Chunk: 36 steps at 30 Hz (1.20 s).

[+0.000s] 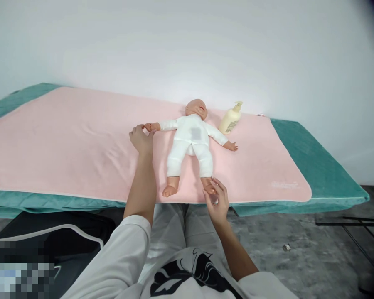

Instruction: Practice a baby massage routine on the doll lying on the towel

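Observation:
A baby doll with a white cloth body lies on its back on a pink mat, head toward the wall, arms and legs spread. My left hand has its fingers closed round the doll's hand at the left. At the doll's foot on the right, near the mat's front edge, is my right hand, thumb and fingers curved around the foot. A pale yellow pump bottle stands on the mat beside the doll's other arm.
Under the mat is a green padded bed against a white wall. A black item with a pale tube is below at the left. Black metal legs and a small object are on the grey floor at the right.

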Each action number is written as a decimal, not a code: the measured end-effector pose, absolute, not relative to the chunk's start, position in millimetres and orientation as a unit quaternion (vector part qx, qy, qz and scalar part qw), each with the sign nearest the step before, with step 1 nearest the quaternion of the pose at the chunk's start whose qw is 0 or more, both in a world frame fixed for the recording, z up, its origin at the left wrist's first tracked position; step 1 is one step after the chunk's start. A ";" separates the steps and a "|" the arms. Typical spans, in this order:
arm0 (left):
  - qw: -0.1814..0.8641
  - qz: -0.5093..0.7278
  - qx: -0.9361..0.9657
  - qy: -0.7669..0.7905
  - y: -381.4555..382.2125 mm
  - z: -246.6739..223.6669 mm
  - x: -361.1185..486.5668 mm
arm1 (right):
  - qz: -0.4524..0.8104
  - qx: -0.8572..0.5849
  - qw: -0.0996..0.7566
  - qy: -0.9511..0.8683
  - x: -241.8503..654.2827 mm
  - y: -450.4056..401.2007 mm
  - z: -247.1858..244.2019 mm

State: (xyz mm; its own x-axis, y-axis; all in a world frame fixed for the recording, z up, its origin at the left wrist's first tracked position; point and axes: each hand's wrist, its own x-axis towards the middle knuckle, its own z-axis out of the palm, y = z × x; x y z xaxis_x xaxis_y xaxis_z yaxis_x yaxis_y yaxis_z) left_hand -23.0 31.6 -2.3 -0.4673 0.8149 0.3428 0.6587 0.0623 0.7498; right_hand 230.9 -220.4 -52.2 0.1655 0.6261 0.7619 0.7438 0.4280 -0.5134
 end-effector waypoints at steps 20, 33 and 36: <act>0.092 0.477 0.500 0.717 45.6 -26.1 -35.5 | -0.066 -0.536 0.516 -0.665 233.0 -223.0 -62.5; 0.083 0.622 0.571 0.529 21.2 13.5 32.0 | -0.051 -0.532 0.587 -0.608 240.8 -189.6 -40.8; 0.082 0.619 0.619 0.477 22.7 12.2 42.1 | -0.045 -0.527 0.603 -0.597 235.7 -174.6 -38.2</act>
